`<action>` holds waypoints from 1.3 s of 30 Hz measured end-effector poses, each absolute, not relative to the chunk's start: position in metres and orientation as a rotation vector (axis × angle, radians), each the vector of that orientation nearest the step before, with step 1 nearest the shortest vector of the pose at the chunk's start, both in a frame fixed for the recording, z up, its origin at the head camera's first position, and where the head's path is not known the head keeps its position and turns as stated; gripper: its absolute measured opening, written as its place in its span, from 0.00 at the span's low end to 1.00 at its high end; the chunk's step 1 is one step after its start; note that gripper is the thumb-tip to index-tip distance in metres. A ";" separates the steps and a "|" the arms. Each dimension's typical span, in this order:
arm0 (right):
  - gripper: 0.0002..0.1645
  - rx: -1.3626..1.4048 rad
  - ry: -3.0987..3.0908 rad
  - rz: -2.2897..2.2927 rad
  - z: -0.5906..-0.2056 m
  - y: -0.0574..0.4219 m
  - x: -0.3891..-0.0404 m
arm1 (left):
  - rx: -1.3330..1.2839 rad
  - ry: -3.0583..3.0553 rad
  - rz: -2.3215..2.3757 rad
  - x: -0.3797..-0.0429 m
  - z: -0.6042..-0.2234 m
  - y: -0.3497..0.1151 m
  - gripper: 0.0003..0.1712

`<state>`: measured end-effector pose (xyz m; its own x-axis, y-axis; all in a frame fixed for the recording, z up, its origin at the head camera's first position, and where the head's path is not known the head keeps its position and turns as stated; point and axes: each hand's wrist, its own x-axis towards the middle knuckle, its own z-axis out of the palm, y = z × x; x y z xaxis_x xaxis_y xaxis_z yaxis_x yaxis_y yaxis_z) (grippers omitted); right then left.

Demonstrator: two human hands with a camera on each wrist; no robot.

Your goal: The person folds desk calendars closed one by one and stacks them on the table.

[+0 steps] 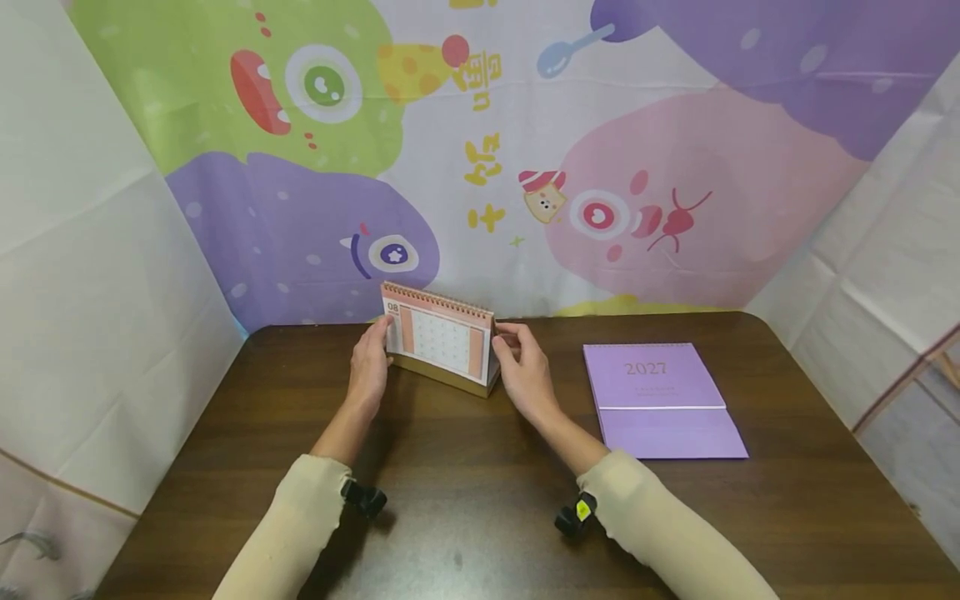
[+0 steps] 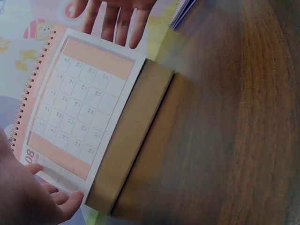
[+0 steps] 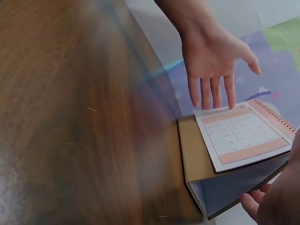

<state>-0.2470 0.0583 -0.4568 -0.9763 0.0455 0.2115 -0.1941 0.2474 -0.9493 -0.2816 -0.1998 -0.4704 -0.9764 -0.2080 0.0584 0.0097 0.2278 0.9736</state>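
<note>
A desk calendar with a pink-edged month page marked 08, a spiral binding on top and a tan stand stands tilted back near the table's far edge. On its left side is my left hand, fingertips right at the page's edge. At the opposite side my right hand has its fingers by the stand's open end. In the right wrist view the left hand shows straight, spread fingers. The left wrist view shows the right hand's fingers extended behind the page edge.
To the right, a purple 2027 calendar lies flat on the dark wooden table. Behind the table hangs a cloth printed with cartoon monsters. White sheets flank both sides.
</note>
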 end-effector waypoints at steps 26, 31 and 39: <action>0.18 0.272 -2.327 1.790 -0.463 0.058 -0.218 | 0.062 -2.408 -2.083 -0.277 -0.443 -0.195 0.42; 0.15 0.317 -2.345 1.753 -0.462 0.056 -0.212 | 0.020 -2.427 -2.076 -0.276 -0.444 -0.197 0.42; 0.13 0.347 -2.339 1.724 -0.463 0.056 -0.209 | -0.068 -2.468 -2.061 -0.276 -0.447 -0.201 0.43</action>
